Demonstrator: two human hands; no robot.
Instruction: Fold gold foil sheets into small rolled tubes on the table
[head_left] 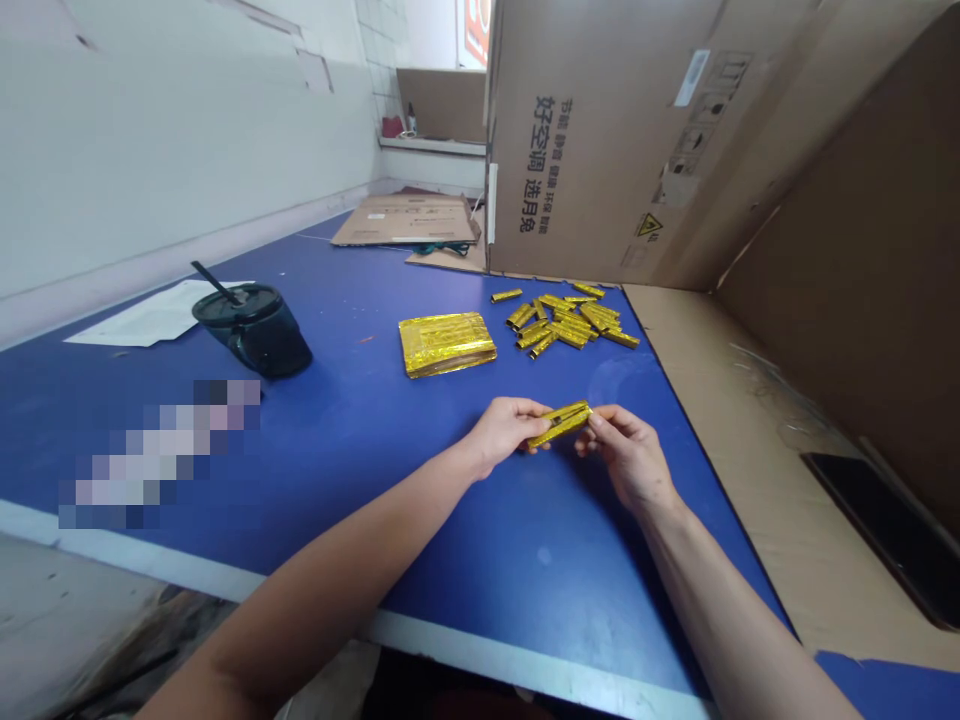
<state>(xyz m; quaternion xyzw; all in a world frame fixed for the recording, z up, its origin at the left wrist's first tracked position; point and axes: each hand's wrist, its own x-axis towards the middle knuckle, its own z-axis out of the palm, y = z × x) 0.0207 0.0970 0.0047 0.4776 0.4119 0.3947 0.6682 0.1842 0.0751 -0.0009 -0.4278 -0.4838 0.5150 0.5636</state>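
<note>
My left hand and my right hand hold a folded gold foil strip between them, above the blue table. The right fingertips pinch its right end, while the left fingers hold the other end. Farther out lies a loose heap of several rolled gold foil tubes, beyond my hands and apart from them. To its left sits a flat stack of gold foil sheets.
A dark tumbler with a straw stands left of the foil, beside a sheet of paper. A large printed cardboard box rises at the far edge. Flattened cardboard lies beyond, and a dark flat slab rests on cardboard at right.
</note>
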